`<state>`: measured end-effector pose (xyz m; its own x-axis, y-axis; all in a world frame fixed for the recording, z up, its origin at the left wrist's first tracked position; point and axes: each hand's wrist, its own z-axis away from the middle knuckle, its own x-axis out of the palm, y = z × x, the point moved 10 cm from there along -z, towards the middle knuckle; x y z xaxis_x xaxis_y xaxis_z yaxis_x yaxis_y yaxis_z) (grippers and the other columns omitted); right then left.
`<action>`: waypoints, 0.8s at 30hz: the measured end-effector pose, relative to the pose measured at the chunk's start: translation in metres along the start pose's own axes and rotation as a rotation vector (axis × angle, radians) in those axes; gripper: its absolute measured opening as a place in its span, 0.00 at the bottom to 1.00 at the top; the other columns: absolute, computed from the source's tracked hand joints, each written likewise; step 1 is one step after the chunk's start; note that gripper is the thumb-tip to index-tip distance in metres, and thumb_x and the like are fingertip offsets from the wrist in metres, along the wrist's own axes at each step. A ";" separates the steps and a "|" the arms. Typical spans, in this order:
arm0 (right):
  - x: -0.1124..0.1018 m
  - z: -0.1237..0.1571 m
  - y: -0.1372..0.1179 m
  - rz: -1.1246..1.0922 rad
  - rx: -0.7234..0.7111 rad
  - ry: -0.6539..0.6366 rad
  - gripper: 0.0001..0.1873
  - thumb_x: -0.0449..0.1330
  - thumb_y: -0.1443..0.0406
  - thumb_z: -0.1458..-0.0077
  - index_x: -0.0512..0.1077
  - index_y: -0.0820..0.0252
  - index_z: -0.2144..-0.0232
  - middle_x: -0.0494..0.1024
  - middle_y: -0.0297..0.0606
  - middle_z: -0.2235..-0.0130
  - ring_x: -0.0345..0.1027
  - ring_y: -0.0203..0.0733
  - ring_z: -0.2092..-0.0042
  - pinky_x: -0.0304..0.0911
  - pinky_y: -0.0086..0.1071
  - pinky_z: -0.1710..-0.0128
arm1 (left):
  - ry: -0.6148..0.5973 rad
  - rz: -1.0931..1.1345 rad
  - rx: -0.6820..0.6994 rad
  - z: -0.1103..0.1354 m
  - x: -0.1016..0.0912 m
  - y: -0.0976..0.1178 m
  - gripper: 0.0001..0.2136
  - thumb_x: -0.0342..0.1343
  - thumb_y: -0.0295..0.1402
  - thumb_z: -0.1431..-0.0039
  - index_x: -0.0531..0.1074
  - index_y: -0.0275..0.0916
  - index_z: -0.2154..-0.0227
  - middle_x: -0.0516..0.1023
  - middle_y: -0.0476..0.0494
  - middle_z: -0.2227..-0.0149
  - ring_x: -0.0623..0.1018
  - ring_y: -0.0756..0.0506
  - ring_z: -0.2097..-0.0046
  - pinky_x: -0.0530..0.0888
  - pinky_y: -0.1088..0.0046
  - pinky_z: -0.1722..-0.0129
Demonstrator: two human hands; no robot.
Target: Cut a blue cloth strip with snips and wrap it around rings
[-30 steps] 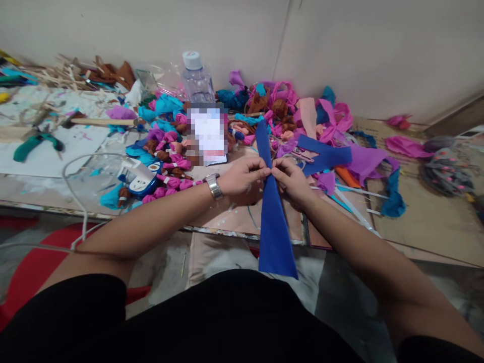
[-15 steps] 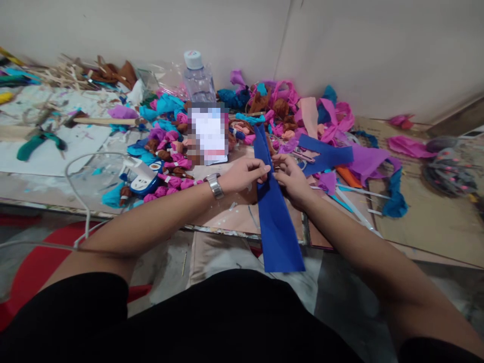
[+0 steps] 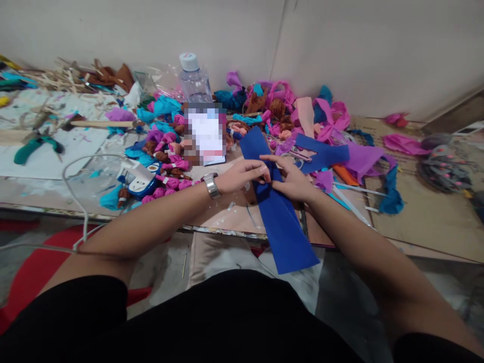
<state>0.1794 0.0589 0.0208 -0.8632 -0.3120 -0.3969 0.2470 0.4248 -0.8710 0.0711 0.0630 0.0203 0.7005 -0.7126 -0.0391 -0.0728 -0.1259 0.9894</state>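
A long strip of dark blue cloth (image 3: 282, 222) lies across the low table's edge, its far end flat on the board and its near end hanging toward my lap. My left hand (image 3: 242, 176), with a metal watch on the wrist, pinches the strip's left edge near its middle. My right hand (image 3: 293, 179) grips the strip from the right side, fingers curled over it. Both hands meet at the same spot on the cloth.
A heap of pink, purple, teal and brown cloth scraps (image 3: 287, 108) covers the table's back. A plastic water bottle (image 3: 192, 80) stands by the wall. A white and blue glue gun (image 3: 138, 179) with a cord lies at left. Another blue strip (image 3: 321, 154) lies to the right.
The strip was gathered narrow between my fingers; now it is spread wider and flatter, and its hanging end has swung to the right.
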 end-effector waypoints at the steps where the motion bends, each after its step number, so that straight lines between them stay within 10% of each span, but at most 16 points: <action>1: -0.002 -0.001 -0.001 0.035 0.000 -0.006 0.34 0.66 0.67 0.50 0.73 0.52 0.38 0.76 0.41 0.36 0.72 0.54 0.37 0.68 0.47 0.35 | 0.006 -0.008 0.013 0.000 -0.001 0.001 0.27 0.61 0.60 0.37 0.80 0.35 0.65 0.82 0.39 0.62 0.81 0.46 0.60 0.78 0.69 0.54; 7: -0.030 -0.002 0.009 -0.047 0.156 0.077 0.27 0.69 0.65 0.50 0.80 0.56 0.46 0.85 0.41 0.48 0.80 0.51 0.49 0.75 0.47 0.44 | 0.161 0.014 0.124 0.001 -0.019 0.009 0.24 0.59 0.55 0.33 0.79 0.36 0.66 0.80 0.41 0.64 0.79 0.46 0.60 0.77 0.68 0.54; 15: -0.082 -0.001 0.031 -0.397 0.140 0.475 0.32 0.67 0.62 0.52 0.76 0.45 0.43 0.82 0.33 0.42 0.77 0.53 0.41 0.76 0.50 0.40 | 0.315 -0.067 0.114 0.001 -0.038 -0.001 0.05 0.59 0.34 0.35 0.73 0.38 0.60 0.75 0.48 0.67 0.76 0.50 0.66 0.74 0.72 0.62; 21: -0.094 -0.001 0.031 -0.398 -0.024 0.611 0.37 0.79 0.53 0.57 0.74 0.48 0.45 0.77 0.37 0.38 0.70 0.52 0.33 0.68 0.49 0.31 | -0.157 -0.380 0.275 0.007 0.011 0.009 0.33 0.74 0.39 0.50 0.73 0.41 0.41 0.81 0.33 0.47 0.81 0.34 0.45 0.78 0.57 0.45; 24: -0.099 0.004 0.029 -0.298 -0.042 0.672 0.36 0.79 0.48 0.55 0.74 0.48 0.47 0.78 0.39 0.41 0.73 0.52 0.36 0.74 0.44 0.36 | -0.105 -0.375 0.339 0.009 0.007 0.012 0.47 0.79 0.45 0.59 0.69 0.41 0.34 0.78 0.30 0.39 0.78 0.29 0.38 0.76 0.53 0.39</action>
<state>0.2738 0.0986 0.0330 -0.9779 0.1636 0.1301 -0.0458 0.4395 -0.8971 0.0686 0.0508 0.0303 0.6486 -0.6389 -0.4138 -0.0685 -0.5904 0.8042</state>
